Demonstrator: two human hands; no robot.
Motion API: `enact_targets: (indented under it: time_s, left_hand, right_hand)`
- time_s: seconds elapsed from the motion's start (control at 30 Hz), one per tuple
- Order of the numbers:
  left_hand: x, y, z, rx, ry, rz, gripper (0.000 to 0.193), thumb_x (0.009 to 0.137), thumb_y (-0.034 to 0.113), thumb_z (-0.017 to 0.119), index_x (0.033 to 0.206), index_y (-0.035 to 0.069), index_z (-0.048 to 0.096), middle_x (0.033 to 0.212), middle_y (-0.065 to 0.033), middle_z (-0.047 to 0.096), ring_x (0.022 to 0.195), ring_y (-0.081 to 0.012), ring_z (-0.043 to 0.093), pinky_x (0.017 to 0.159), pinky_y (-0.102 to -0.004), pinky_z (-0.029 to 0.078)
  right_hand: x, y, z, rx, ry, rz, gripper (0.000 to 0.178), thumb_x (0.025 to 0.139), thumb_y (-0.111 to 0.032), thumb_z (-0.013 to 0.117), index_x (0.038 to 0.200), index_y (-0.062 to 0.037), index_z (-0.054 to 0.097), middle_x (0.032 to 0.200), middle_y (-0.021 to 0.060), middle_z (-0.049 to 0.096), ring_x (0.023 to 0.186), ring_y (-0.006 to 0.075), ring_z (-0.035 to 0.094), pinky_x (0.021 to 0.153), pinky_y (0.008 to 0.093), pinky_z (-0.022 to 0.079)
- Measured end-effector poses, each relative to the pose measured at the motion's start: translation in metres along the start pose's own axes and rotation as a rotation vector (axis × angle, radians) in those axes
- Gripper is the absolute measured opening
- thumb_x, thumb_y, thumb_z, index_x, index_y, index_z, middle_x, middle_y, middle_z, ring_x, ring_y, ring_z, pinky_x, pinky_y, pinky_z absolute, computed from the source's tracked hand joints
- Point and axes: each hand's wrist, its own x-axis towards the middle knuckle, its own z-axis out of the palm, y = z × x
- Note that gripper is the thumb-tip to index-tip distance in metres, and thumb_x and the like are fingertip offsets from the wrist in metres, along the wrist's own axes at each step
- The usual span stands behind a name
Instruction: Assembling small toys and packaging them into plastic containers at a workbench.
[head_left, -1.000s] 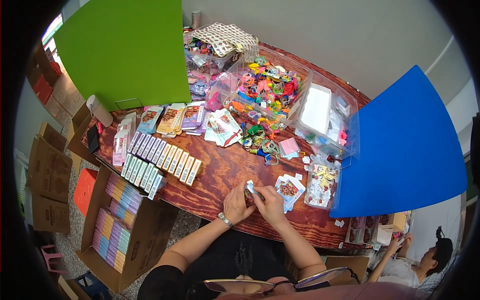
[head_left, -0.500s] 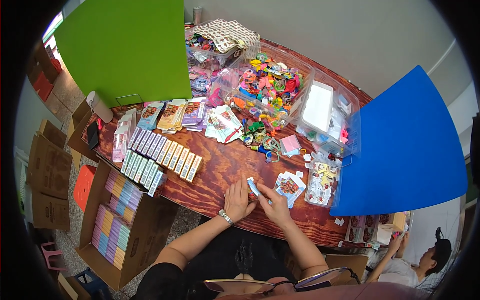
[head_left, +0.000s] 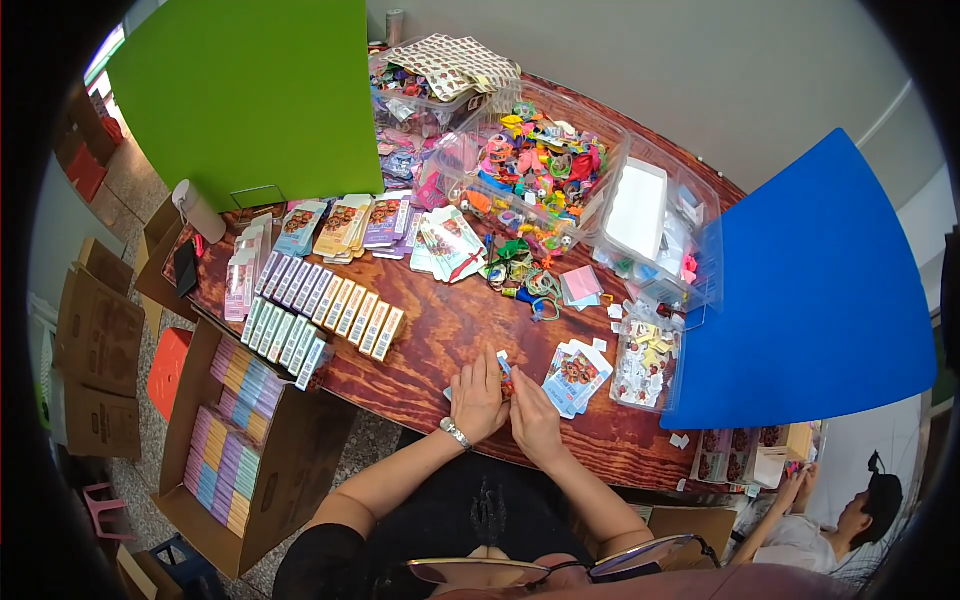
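At the front edge of the table, a small printed carton (head_left: pixel 504 374) in blue, white and red stands between my two hands, mostly covered by them. My left hand (head_left: pixel 477 400) presses its long, closed-together fingers on the carton's left side; a silver watch is on that wrist. From the other side my right hand (head_left: pixel 536 420) holds the carton, its fingertips leaning in toward the left hand. Just right of my hands lies a small fan of flat blue-and-white cartons (head_left: pixel 577 378) with a food-like picture. A pale edge of something shows under the left hand.
Rows of filled cartons (head_left: pixel 325 310) stand to the left, with stacked flat cartons (head_left: pixel 345 225) behind. Clear bins of colourful small toys (head_left: pixel 540 160) sit at the back. A blue panel (head_left: pixel 810 300) and green panel (head_left: pixel 250 100) flank the table. A co-worker (head_left: pixel 830 530) sits lower right.
My right hand has turned and closed in against the carton, its fingers now straighter and nearer the left hand. The carton's colourful side shows more between the hands.
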Motion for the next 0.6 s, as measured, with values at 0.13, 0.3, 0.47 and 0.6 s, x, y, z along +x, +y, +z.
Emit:
enact_targets:
  time_s: [0.13, 0.3, 0.47, 0.6]
  left_hand:
    - [0.01, 0.001, -0.012, 0.019, -0.111, 0.032, 0.102, 0.07, 0.03, 0.077, 0.148, -0.012, 0.026, 0.133, -0.026, 0.048, 0.104, -0.0367, 0.052, 0.087, -0.0469, 0.041]
    - [0.028, -0.018, -0.061, -0.181, 0.133, 0.228, 0.119, 0.067, 0.049, 0.086, 0.151, -0.008, 0.023, 0.15, -0.0287, 0.036, 0.136, -0.0447, 0.038, 0.111, -0.0532, 0.03]
    - [0.021, -0.02, -0.031, -0.588, -0.005, 0.135, 0.125, 0.062, 0.035, 0.094, 0.153, -0.006, 0.018, 0.15, -0.0277, 0.035, 0.136, -0.0396, 0.042, 0.11, -0.0446, 0.038]
    - [0.02, -0.026, -0.012, -0.853, -0.045, -0.033, 0.116, 0.066, 0.027, 0.093, 0.152, -0.004, 0.021, 0.138, -0.021, 0.045, 0.128, -0.0293, 0.05, 0.107, -0.0392, 0.042]
  right_hand:
    - [0.008, 0.004, -0.004, 0.087, 0.001, 0.07, 0.042, 0.091, -0.003, 0.063, 0.132, 0.0032, 0.057, 0.124, 0.0226, 0.064, 0.108, 0.0344, 0.066, 0.09, 0.0378, 0.053]
    - [0.018, 0.06, 0.005, 0.988, 0.164, 0.82, 0.032, 0.098, -0.011, 0.061, 0.13, -0.0033, 0.058, 0.118, 0.0072, 0.066, 0.101, 0.015, 0.066, 0.082, 0.0302, 0.055]
    - [0.019, 0.046, 0.015, 1.544, -0.042, 0.926, 0.03, 0.099, -0.009, 0.058, 0.129, -0.006, 0.057, 0.12, 0.0069, 0.063, 0.109, 0.0169, 0.063, 0.089, 0.0319, 0.055]
    - [0.012, 0.036, 0.02, 1.594, -0.182, 0.903, 0.03, 0.101, -0.011, 0.057, 0.13, -0.0065, 0.055, 0.121, 0.006, 0.06, 0.114, 0.0171, 0.06, 0.092, 0.0309, 0.054]
